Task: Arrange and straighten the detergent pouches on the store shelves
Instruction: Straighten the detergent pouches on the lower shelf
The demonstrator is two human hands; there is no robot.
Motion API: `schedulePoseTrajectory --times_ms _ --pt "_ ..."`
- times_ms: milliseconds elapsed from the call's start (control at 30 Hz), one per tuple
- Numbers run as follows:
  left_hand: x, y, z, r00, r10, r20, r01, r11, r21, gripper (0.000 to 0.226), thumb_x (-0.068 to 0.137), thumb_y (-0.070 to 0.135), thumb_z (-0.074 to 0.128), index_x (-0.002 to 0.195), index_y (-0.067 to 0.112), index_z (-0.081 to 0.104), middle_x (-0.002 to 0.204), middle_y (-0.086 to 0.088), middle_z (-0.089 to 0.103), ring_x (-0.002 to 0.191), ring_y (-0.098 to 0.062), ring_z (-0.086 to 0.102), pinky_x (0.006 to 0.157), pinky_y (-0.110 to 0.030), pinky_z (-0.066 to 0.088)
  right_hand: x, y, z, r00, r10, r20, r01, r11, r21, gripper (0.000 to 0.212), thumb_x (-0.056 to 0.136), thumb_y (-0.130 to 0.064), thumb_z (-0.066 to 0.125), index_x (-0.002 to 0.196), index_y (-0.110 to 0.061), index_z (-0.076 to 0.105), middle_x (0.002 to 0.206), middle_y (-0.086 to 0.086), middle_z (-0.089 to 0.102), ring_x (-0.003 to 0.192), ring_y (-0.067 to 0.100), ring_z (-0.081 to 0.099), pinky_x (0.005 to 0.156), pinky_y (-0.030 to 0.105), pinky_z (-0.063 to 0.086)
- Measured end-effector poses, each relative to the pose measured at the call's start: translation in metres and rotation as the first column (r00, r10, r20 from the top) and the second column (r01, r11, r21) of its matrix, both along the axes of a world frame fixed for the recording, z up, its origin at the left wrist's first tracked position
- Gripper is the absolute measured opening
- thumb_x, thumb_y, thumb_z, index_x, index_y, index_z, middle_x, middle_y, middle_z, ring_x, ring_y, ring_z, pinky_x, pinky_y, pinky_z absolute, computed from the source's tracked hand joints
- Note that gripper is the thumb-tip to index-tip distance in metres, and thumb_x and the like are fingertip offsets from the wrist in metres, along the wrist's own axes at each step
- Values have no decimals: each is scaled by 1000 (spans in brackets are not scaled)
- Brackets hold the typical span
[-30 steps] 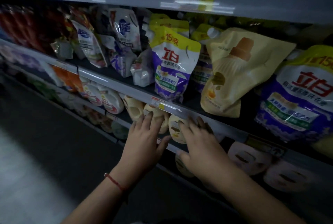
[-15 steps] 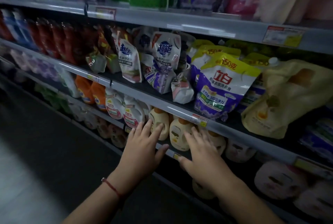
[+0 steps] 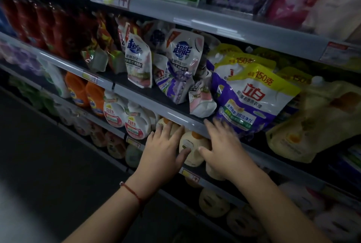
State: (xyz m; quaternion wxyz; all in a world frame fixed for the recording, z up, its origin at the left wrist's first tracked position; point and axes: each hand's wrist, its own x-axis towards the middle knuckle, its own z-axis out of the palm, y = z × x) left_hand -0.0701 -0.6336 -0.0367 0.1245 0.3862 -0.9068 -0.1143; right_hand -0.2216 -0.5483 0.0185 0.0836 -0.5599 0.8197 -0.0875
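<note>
I see the detergent pouches (image 3: 176, 71) on the middle shelf (image 3: 148, 104), and they lean every which way. A big purple and yellow pouch (image 3: 252, 102) tips forward at the shelf's front edge. My right hand (image 3: 224, 145) is just below it, fingers spread flat, holding nothing. My left hand (image 3: 164, 151) is flat too, in front of a cream bottle (image 3: 192, 149) one shelf down. A red string (image 3: 132, 192) is on my left wrist.
</note>
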Motion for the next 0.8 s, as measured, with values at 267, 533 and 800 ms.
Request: schedulePoseTrajectory --times_ms 267,533,800 --pt "-39 -59 -3 999 -30 41 30 999 11 70 97 60 41 157 30 22 165 -9 16 152 -34 15 121 -47 19 -37 -60 -3 988 5 154 -5 1000 2 79 96 -43 53 157 -23 7 165 -1 -2 151 21 -7 122 37 8" --pt "-79 -97 -30 992 -126 -3 125 989 78 71 98 59 42 158 35 13 167 -2 11 152 -25 11 120 -43 19 -73 -123 -16 991 -56 123 62 997 -48 77 93 -38 57 156 -24 14 164 -6 8 150 19 6 120 40 17" --pt "-110 -144 -51 947 -295 -126 308 945 106 79 97 47 53 159 22 11 166 -6 13 151 -26 16 121 -40 25 -87 -179 -35 920 -264 291 305 946 -106 58 86 -36 62 139 -22 43 137 4 54 123 27 53 99 43 48"
